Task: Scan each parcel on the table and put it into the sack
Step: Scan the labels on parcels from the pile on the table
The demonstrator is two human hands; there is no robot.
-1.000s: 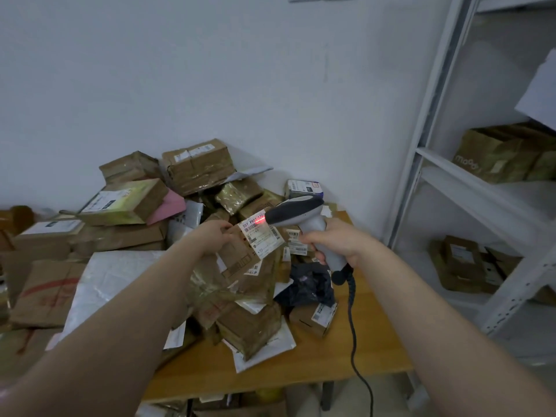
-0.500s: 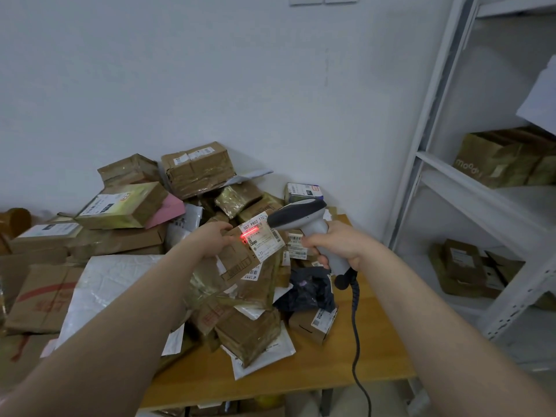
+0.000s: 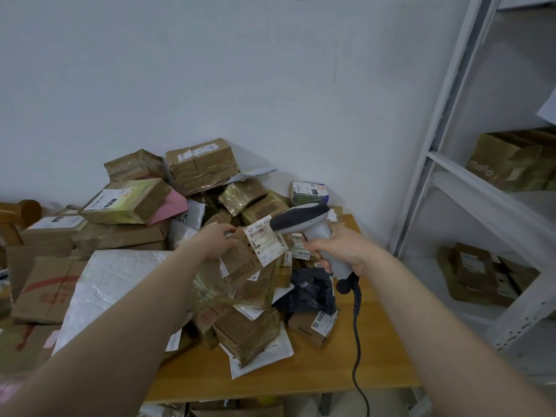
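My left hand [image 3: 215, 240] grips the top edge of a brown cardboard parcel [image 3: 240, 261], tilted up over the pile so its white shipping label [image 3: 264, 240] faces me. My right hand [image 3: 341, 251] grips the handle of a grey barcode scanner [image 3: 301, 219]. The scanner's dark head points left at the label, almost touching its upper right corner. No red scan line shows on the label. A black coiled cable [image 3: 358, 326] hangs from the scanner's handle past the table's front edge. No sack is in view.
A heap of brown parcels [image 3: 201, 165], white mailers [image 3: 114, 284] and a dark bag [image 3: 310, 291] covers the wooden table [image 3: 301, 374] against the white wall. A grey metal shelving unit [image 3: 469, 188] with more boxes stands at the right. More cartons lie at the far left.
The red scan line seen on the label in both earlier frames is gone. Parcel and scanner stay close together, hardly moved.
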